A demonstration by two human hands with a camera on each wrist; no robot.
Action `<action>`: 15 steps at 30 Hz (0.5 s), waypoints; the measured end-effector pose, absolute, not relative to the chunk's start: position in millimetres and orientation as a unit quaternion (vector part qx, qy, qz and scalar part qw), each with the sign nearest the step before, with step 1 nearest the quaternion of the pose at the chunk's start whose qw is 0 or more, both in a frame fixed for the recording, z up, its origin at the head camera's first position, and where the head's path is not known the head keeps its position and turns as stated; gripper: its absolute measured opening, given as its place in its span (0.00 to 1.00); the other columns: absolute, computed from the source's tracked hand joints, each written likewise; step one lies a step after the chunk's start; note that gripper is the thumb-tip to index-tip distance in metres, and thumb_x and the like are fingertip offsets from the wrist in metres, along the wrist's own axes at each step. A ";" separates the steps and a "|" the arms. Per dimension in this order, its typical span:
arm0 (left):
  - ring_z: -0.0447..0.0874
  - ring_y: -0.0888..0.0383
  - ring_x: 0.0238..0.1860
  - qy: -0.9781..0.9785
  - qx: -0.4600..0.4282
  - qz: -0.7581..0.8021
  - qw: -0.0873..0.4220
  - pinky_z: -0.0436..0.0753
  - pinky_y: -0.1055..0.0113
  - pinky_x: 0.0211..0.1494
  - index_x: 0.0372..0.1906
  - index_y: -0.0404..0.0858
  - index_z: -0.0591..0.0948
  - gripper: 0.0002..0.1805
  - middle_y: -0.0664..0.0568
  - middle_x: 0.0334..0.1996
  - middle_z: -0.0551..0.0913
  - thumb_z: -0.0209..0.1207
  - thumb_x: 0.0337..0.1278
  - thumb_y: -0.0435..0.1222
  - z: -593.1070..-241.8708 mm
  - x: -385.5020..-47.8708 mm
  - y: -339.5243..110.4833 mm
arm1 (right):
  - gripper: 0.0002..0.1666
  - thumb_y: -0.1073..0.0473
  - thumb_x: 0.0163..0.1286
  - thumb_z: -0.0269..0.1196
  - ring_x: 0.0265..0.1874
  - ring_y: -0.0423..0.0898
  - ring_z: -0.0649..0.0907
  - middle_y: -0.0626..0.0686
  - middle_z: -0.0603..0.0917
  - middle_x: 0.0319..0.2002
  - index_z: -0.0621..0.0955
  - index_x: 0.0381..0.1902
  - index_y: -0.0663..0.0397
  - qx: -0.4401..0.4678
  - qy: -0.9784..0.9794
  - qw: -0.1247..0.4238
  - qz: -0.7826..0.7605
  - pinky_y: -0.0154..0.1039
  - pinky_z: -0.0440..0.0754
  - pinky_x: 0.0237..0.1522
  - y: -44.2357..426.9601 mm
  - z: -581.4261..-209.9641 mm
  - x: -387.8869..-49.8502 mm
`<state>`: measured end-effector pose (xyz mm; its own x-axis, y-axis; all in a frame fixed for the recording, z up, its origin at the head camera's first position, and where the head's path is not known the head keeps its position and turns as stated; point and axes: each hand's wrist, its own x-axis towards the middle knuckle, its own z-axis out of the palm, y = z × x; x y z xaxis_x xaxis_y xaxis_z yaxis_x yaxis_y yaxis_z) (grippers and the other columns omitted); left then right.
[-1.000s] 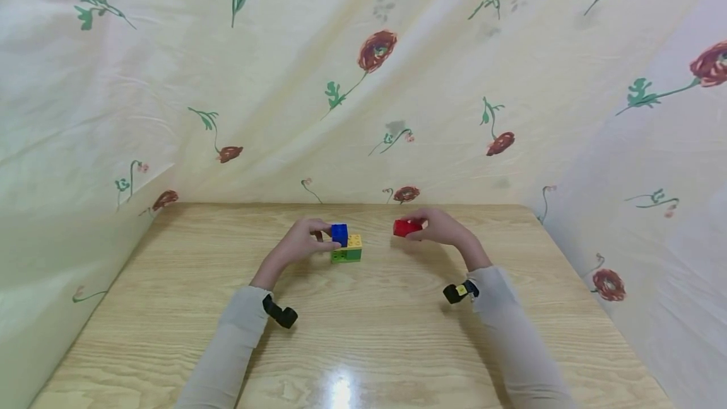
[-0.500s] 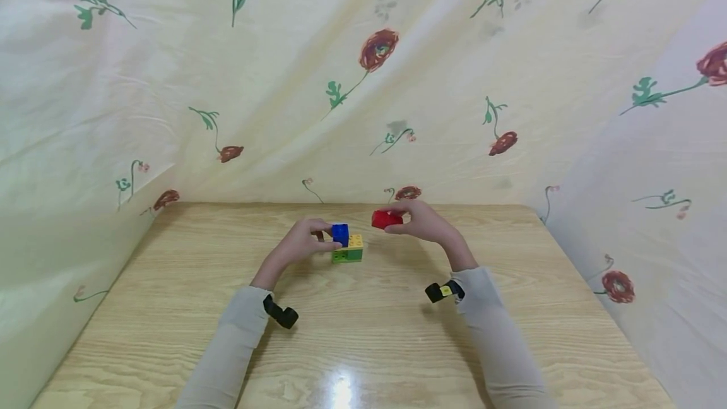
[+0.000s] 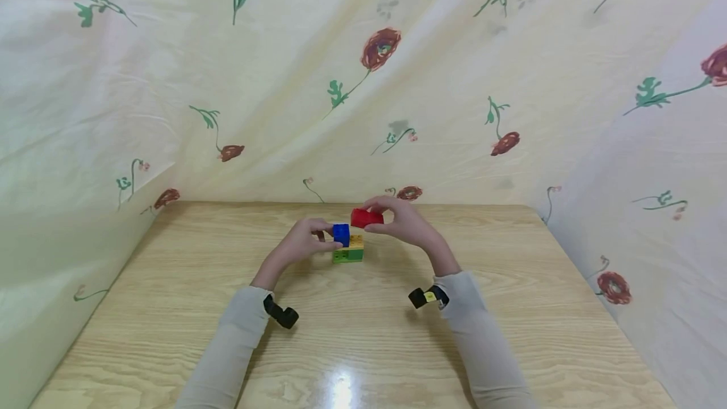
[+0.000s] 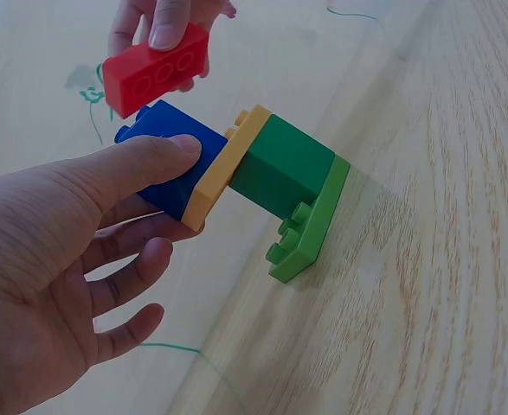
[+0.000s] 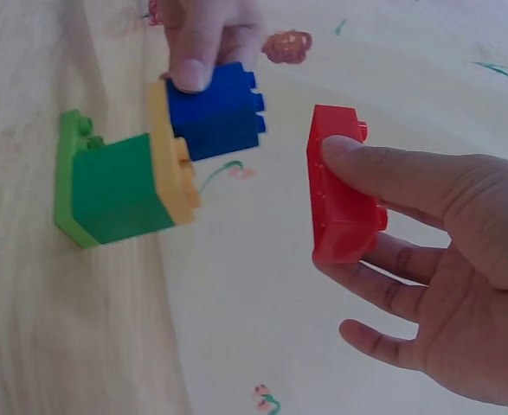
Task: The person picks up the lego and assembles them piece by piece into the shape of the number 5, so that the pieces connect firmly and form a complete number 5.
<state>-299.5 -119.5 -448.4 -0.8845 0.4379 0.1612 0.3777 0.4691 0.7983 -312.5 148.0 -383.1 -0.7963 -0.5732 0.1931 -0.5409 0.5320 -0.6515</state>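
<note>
A small stack of toy building bricks stands on the table: a light green plate (image 4: 310, 242) at the bottom, a dark green brick (image 4: 284, 164) on it, then a yellow plate (image 5: 169, 156), and a blue brick (image 5: 215, 112) on top at the left. My left hand (image 3: 305, 240) pinches the blue brick between thumb and fingers. In my right hand (image 3: 400, 223) is a red brick (image 5: 340, 186), gripped by thumb and fingers. It hangs tilted in the air just right of and above the blue brick, apart from it. Studs show on the yellow plate beside the blue brick.
The wooden table (image 3: 352, 333) runs back to a floral cloth (image 3: 284, 81) that hangs behind it and along both sides. A black wrist camera (image 3: 281, 314) is strapped to the left sleeve, another wrist camera (image 3: 423, 297) to the right one.
My right hand has carried the red brick leftward and slightly up, from well right of the stack to beside the blue brick's top. The left hand has stayed on the blue brick.
</note>
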 end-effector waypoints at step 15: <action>0.80 0.58 0.36 0.858 0.245 0.451 0.028 0.79 0.67 0.39 0.44 0.42 0.90 0.11 0.51 0.38 0.89 0.73 0.57 0.40 -449.6 -300.5 -119.2 | 0.26 0.56 0.66 0.72 0.47 0.49 0.81 0.54 0.85 0.50 0.83 0.61 0.50 -0.342 0.868 -0.012 -0.360 0.49 0.83 0.52 132.4 -393.8 -310.2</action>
